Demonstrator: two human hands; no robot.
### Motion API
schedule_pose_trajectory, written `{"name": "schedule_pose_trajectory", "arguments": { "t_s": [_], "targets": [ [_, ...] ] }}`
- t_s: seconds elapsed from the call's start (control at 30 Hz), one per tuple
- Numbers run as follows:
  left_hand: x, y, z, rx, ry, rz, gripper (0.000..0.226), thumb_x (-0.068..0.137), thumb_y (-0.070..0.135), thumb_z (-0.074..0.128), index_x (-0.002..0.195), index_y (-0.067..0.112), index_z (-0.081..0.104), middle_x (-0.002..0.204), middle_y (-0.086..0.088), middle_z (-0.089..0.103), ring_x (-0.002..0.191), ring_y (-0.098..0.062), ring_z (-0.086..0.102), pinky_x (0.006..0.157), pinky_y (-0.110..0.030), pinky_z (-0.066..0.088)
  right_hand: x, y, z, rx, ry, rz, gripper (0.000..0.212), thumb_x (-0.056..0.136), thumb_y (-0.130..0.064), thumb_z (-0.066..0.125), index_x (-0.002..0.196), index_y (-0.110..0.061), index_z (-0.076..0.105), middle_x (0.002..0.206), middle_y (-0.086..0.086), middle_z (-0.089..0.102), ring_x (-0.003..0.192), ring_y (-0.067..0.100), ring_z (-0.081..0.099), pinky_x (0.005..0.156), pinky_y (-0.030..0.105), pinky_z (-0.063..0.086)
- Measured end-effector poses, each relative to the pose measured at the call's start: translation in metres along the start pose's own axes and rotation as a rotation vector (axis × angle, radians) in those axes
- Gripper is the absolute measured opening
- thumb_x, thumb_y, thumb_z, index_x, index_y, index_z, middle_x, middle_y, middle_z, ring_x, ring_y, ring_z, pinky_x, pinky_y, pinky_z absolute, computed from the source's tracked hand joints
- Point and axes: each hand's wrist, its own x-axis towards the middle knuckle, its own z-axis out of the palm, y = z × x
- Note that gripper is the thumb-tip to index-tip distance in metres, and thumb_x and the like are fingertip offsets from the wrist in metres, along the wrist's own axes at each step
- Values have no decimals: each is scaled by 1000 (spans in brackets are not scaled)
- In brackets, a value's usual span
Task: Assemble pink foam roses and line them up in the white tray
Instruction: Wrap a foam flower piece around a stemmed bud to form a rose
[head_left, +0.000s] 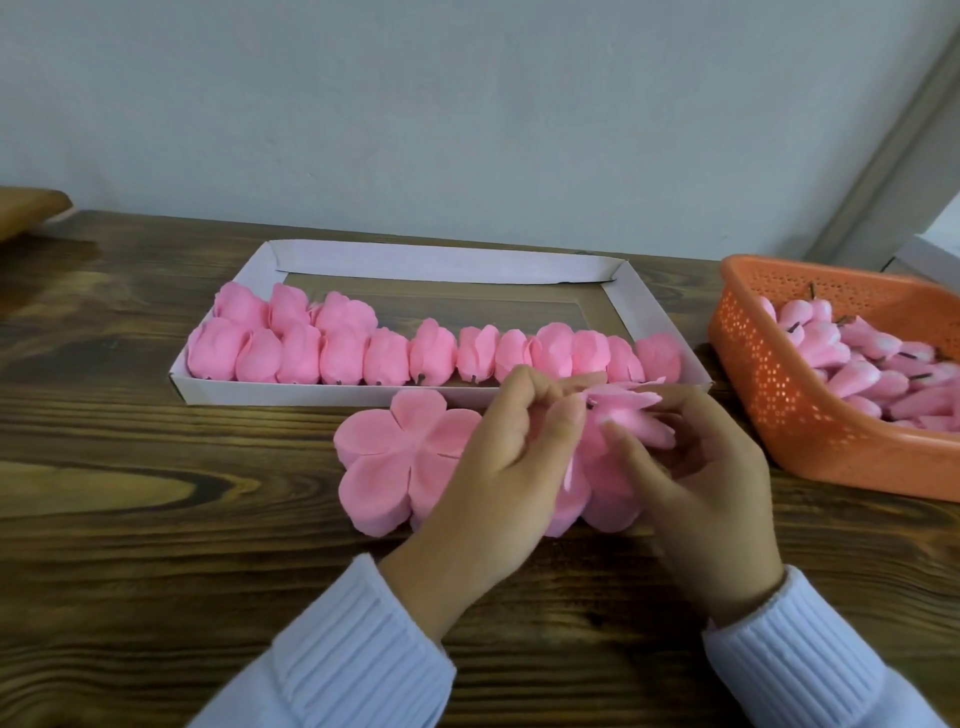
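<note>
While round rose (631, 404), left hand (498, 467); right hand (711, 483)

Work surface: a dark brown wooden table (156, 519) with strong grain and lighter knot patterns. It fills the lower part of the view and runs back to the wall.

Rear boundary: a plain, pale grey-blue wall (467, 104) meets the table's far edge in a straight line.

Right side: a grey frame member (893, 171) rises at a slant to the upper right corner, with a white ledge (930, 254) at its foot.

Left edge: a tan rounded object (26, 208), partly cut off; its identity is unclear.

Illumination: soft and even, with a faint sheen on the table top.
</note>
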Motion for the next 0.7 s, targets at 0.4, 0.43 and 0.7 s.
{"name": "schedule_pose_trajectory", "arguments": {
  "t_s": [0.4,0.43,0.7],
  "targets": [
    [-2,6,8,56,84,340,46,97,28,45,139,29,26,139,0,53,132,-11,46,109,-30,38,3,1,-1,893,-196,478,50,56,-18,86,103,-6,74,105,18,71,89,33,68,70,36,57],
    [-2,7,6,15,116,342,46,94,23,50,136,25,32,132,-2,59,127,-12,52,106,-30,41,3,-1,0,931,-259,500,58,52,-24,91,104,-5,73,104,19,71,87,34,66,69,36,56],
    [-3,12,9,-28,1,267,26,83,5,69,107,6,60,91,2,73,94,-11,68,83,-20,50,1,-17,8,1126,-476,573,85,50,-15,94,121,7,52,101,23,67,86,30,69,63,34,60]
  ]
}}
